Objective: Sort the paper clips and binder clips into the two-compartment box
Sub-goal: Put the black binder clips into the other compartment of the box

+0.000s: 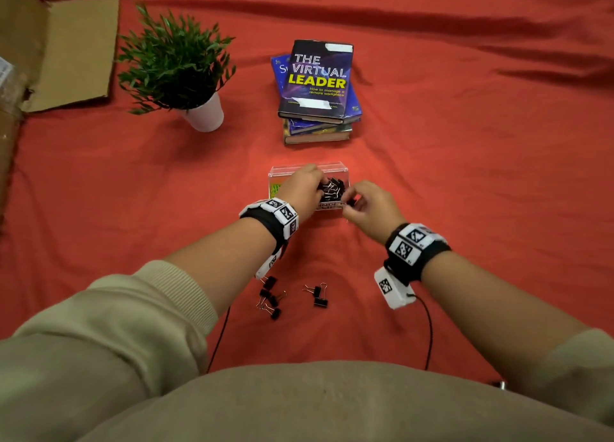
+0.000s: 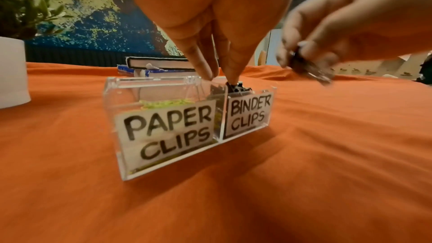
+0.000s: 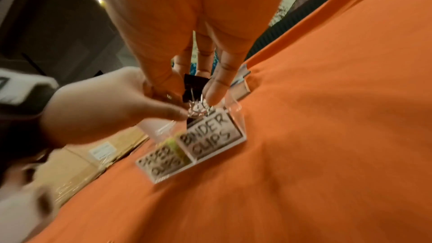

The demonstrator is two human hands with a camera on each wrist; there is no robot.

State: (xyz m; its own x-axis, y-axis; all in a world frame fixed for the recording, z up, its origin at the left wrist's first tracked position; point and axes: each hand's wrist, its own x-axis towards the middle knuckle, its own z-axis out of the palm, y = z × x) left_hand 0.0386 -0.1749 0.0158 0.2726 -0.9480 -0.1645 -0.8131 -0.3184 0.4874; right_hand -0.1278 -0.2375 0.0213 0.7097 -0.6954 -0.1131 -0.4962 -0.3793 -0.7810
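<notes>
A clear two-compartment box (image 1: 334,169) (image 2: 112,103) stands on the red cloth, labelled PAPER CLIPS on the left and BINDER CLIPS on the right. Yellow-green paper clips (image 2: 163,102) lie in the left compartment, and black binder clips (image 1: 334,189) are heaped in the right one. My left hand (image 1: 320,187) (image 2: 219,78) reaches down into the right compartment and pinches a binder clip (image 2: 236,86) on top of the heap. Just right of the box, my right hand (image 1: 352,200) (image 3: 194,91) pinches another black binder clip (image 3: 195,82). Several loose binder clips (image 1: 270,297) (image 1: 319,296) lie on the cloth near me.
A stack of books (image 1: 317,86) sits behind the box, and a potted plant (image 1: 179,62) stands at the back left. A cardboard box (image 1: 66,52) lies at the far left edge. Wrist-camera cables (image 1: 428,328) trail across the cloth toward my body.
</notes>
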